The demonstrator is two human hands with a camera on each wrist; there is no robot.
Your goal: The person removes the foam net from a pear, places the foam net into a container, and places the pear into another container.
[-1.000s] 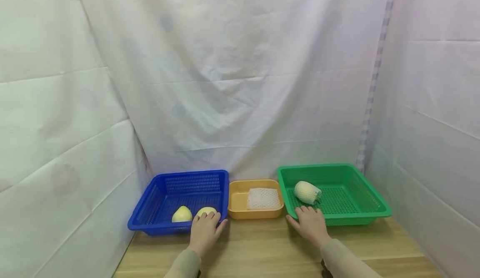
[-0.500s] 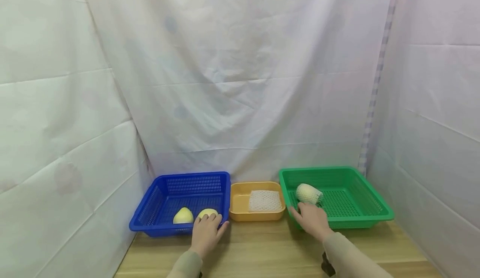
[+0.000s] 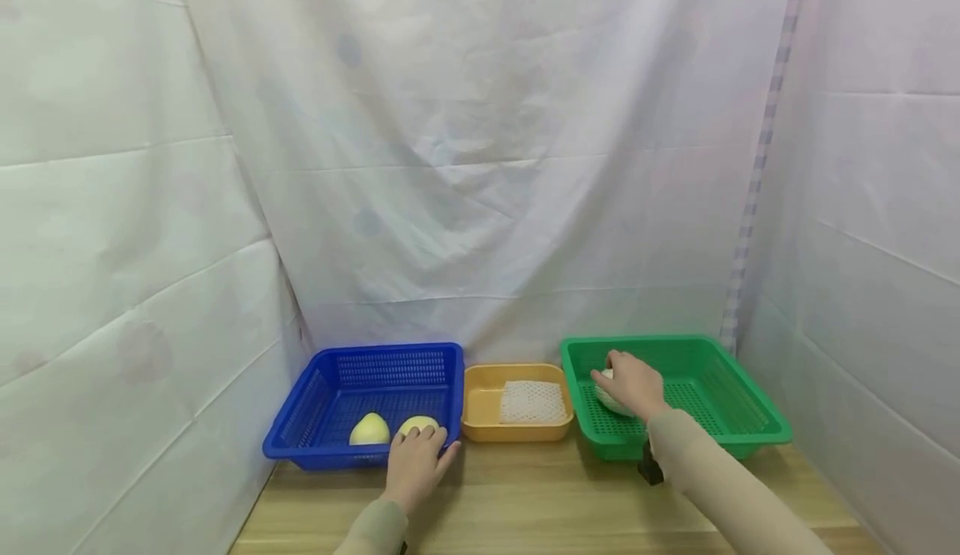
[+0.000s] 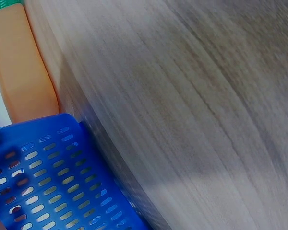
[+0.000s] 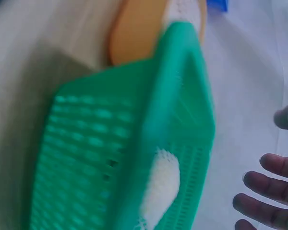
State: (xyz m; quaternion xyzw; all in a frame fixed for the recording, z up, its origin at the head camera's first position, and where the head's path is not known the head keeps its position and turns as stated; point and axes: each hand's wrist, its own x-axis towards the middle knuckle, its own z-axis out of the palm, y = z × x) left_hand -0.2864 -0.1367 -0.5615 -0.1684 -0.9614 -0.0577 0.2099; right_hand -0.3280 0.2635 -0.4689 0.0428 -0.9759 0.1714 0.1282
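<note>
Head view: a yellow tray (image 3: 516, 432) sits between two baskets on a wood-grain table (image 3: 517, 492); we see both hands, well apart
Right hand (image 3: 633, 384): above the green basket (image 3: 723, 438), fingers spread, holding nothing as far as the right wrist view shows us
Netted fruit (image 5: 162, 189): lying in the green basket towards its left wall, partly behind the right hand from above
Left hand (image 3: 417, 465): fingers over the blue basket's (image 3: 390, 367) front rim, at the rounded fruit (image 3: 417, 424); we cannot tell whether they grip or merely rest
Pointed fruit (image 3: 369, 430): in the blue basket, beside the rounded one
Foam net (image 3: 532, 402): flat in the yellow tray
Netting risk: we judge that fingers catching only mesh could let the fruit slide out
Wall risk: too low a lift could knock the fruit on the rim
Left-side risk: a careless push could roll the rounded fruit into its neighbour
</note>
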